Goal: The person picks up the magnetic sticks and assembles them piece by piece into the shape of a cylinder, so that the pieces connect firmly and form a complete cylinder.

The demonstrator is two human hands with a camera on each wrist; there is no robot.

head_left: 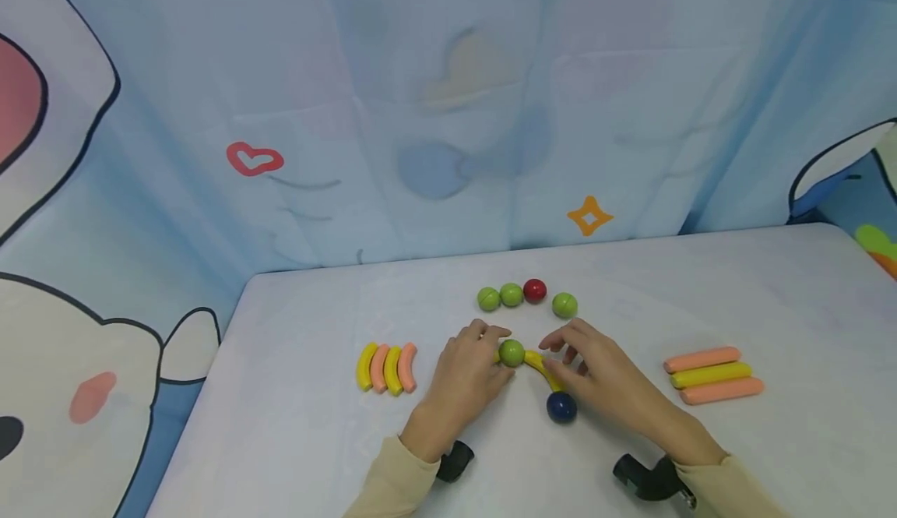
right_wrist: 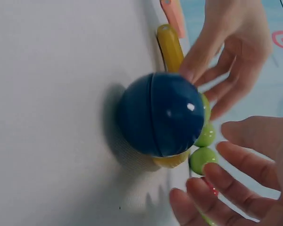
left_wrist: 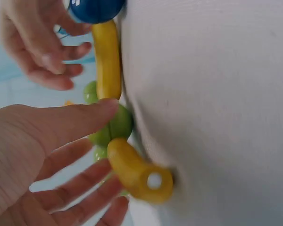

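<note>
A chain lies on the white table (head_left: pixel 315 424): a blue ball (head_left: pixel 561 407), a yellow curved piece (head_left: pixel 541 365), a green ball (head_left: pixel 511 353), and a second yellow curved piece (left_wrist: pixel 139 175) that my left hand covers in the head view. My left hand (head_left: pixel 494 350) has relaxed fingers, and its thumb (left_wrist: pixel 89 115) touches the green ball (left_wrist: pixel 117 125). My right hand (head_left: pixel 561 353) hovers with spread fingers just over the first yellow piece and holds nothing. In the right wrist view the blue ball (right_wrist: pixel 160 115) fills the centre, with that yellow piece (right_wrist: pixel 170 47) behind it.
Three green balls (head_left: pixel 511 295) and a red ball (head_left: pixel 535 290) line up behind the hands. Several short curved yellow and pink pieces (head_left: pixel 387 368) lie to the left. Three straight pink and yellow sticks (head_left: pixel 711 375) lie to the right. A printed blue curtain (head_left: pixel 448 113) hangs behind the table.
</note>
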